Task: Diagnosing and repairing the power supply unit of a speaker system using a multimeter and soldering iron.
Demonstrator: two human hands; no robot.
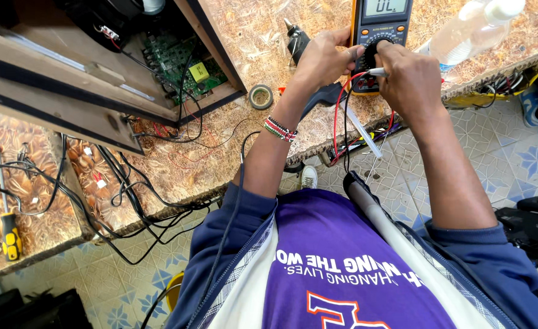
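Observation:
An orange and grey digital multimeter [382,18] lies on the patterned worktop [232,140] at the top middle, its display lit. My left hand [324,58] rests on the meter's left side, fingers at the black rotary dial [372,55]. My right hand [406,76] comes in from the right and pinches a thin white probe tip [377,72] right below the dial. Red and black test leads [342,122] hang from the meter down over the table edge. A beaded bracelet [279,129] sits on my left wrist.
An open wooden cabinet [92,79] with a green circuit board [187,64] stands at the upper left, wires spilling out. A tape roll [261,96], a clear plastic bottle [470,27], a yellow-handled screwdriver [8,234] and tangled black cables [123,195] lie around. Tiled floor shows below.

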